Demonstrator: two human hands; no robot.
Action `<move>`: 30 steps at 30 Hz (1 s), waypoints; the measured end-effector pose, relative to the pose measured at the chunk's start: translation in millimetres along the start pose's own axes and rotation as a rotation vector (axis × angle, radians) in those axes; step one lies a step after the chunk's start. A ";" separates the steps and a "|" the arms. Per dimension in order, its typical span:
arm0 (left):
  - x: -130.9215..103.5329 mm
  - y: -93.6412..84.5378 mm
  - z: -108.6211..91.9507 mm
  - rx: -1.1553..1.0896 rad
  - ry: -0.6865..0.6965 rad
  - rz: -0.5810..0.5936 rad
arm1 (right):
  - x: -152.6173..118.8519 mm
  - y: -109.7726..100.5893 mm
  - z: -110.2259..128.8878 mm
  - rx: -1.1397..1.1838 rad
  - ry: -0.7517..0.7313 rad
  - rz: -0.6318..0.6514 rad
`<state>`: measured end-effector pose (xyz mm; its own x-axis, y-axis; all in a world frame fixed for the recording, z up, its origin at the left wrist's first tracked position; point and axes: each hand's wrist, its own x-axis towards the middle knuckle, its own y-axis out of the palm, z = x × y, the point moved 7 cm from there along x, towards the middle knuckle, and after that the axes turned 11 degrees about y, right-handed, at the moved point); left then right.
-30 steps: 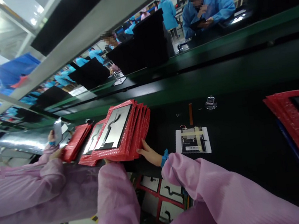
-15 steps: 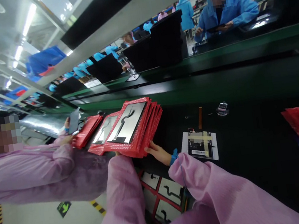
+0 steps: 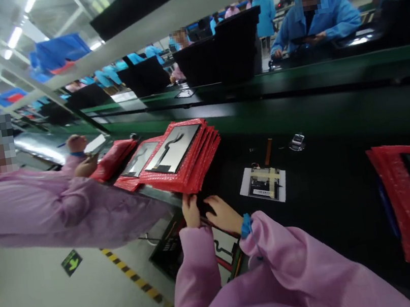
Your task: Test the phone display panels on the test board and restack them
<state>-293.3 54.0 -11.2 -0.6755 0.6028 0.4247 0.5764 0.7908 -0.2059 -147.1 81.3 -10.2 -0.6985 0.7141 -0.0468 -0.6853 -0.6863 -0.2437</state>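
A stack of red bubble bags with a screen panel on top lies at the near table edge, overlapping a lower stack to its left. My left hand is just below the stack's near edge, its fingers close together; whether it touches the bags or holds anything is unclear. Beside it on the right, my right hand has its fingers bent and apart, holding nothing visible. Below both hands, a bin contains more panels with black cables. A board with tape on a white sheet lies to the right.
Red bags with a dark-framed panel lie at the right. A small metallic item and an orange strip are on the black table. At the left, a person in a pink sleeve works close by. Black bins stand behind.
Both my hands have come off the stack of red bags and drawn nearer together at the table edge. The stack now rests on the table. The view has shifted, and the neighbour's hands have moved.
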 end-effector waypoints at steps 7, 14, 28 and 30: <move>-100.2 17.3 -30.8 -0.052 0.034 -0.072 | -147.2 -69.7 -2.3 -0.476 -0.093 -0.169; -159.4 100.2 -108.5 -0.347 0.040 0.201 | -316.6 -193.6 14.3 -0.786 -0.154 -1.055; -329.7 251.3 -218.5 -0.807 -0.549 1.468 | -428.0 -262.5 -39.2 -0.974 0.262 -1.296; -341.1 260.4 -226.2 -0.835 -0.613 1.488 | -428.6 -263.8 -37.7 -0.907 0.232 -1.355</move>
<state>191.2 30.3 -10.2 0.6192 0.7821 -0.0701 0.7154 -0.5250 0.4611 340.8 -38.5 37.6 0.3725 0.7513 0.5448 -0.3387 0.6567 -0.6739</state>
